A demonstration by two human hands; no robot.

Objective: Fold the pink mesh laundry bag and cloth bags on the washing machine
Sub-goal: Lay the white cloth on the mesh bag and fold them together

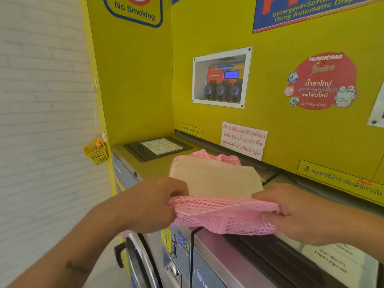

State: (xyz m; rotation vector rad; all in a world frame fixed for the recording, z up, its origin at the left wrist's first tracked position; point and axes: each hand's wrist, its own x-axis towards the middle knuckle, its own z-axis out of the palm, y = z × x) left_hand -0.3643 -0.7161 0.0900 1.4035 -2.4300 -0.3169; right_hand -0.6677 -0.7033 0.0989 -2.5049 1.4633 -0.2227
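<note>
Two hands are in view, both closed on one pink mesh laundry bag [224, 215]. The left hand [153, 204] has its fingers curled tight around the bag's left end; the right hand [291, 213] grips the right end the same way, fingers folded under the netting. The mesh is stretched between them along the front edge of the washing machine top [153, 167], with its lower part hanging just over that edge.

One beige cloth bag [218, 177] lies flat on the machine top just behind the hands, its near edge meeting the raised mesh. More of the pink mesh shows under and behind it, towards the back edge. Whether a second cloth bag lies beneath cannot be told.

Near the back left corner of the machine top sits one dark hatch [158, 148] with a pale label on it. Below the front edge, one round door [135, 260] with a black handle shows at the lower left, and a second machine [239, 265] stands just to the right.

One small yellow basket [96, 152] hangs on the white brick wall [41, 121] to the left, holding something orange too small to make out. One white-framed window [222, 77] is set in the yellow panel [280, 129] behind the machines; inside it are three dark round pump heads in a row and one small blue screen above them. A "No Smoking" sign [135, 11] is stuck to the side panel above.
</note>
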